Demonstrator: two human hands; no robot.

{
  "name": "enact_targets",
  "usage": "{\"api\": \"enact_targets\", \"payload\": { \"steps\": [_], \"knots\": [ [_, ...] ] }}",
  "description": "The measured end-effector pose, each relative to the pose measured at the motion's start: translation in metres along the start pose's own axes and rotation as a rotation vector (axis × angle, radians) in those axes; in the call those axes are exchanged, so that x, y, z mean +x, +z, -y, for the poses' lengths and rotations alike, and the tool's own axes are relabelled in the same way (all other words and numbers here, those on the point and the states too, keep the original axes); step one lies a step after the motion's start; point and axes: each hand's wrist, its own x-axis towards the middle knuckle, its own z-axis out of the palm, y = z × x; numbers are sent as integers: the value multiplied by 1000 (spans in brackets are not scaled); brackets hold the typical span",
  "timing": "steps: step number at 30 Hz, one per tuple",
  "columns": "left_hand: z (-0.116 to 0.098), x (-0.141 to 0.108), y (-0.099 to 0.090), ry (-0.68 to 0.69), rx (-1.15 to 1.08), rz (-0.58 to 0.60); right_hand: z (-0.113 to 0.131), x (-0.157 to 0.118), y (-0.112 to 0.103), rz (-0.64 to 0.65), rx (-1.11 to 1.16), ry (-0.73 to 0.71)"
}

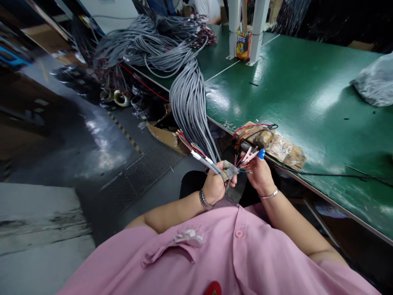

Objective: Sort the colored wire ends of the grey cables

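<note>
Gray cables [201, 159] with stripped ends and colored wires are wrapped in the fingers of my left hand [216, 184], which wears a gray finger covering. Thin red, blue and green wires [242, 169] fan out beyond its fingertips. Close on the right, my right hand [259, 174], with a blue thumb cover, holds a small pink tool [249, 156] beside those wires. A thick bundle of gray cables [190, 96] hangs over the table edge behind my left hand.
The green table [294, 82] carries a taped wooden block [279, 148], a plastic bag [376, 80], white posts [256, 30] and a yellow packet [243, 45]. An open cardboard box [167, 137] is below. Across the table is a person's white sleeve [207, 9].
</note>
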Motion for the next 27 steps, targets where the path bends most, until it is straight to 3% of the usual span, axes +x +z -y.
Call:
{"api": "enact_targets", "payload": {
  "steps": [3,14,22,27],
  "knots": [
    [1,1,0,12,-7,2,3,2,1,18,116,99],
    [6,2,-2,10,26,-6,6,1,6,-30,202,91],
    [3,-4,-5,11,-6,13,12,-5,5,47,210,169],
    [1,-6,-8,12,-4,2,13,-8,3,70,170,121]
  ]
}}
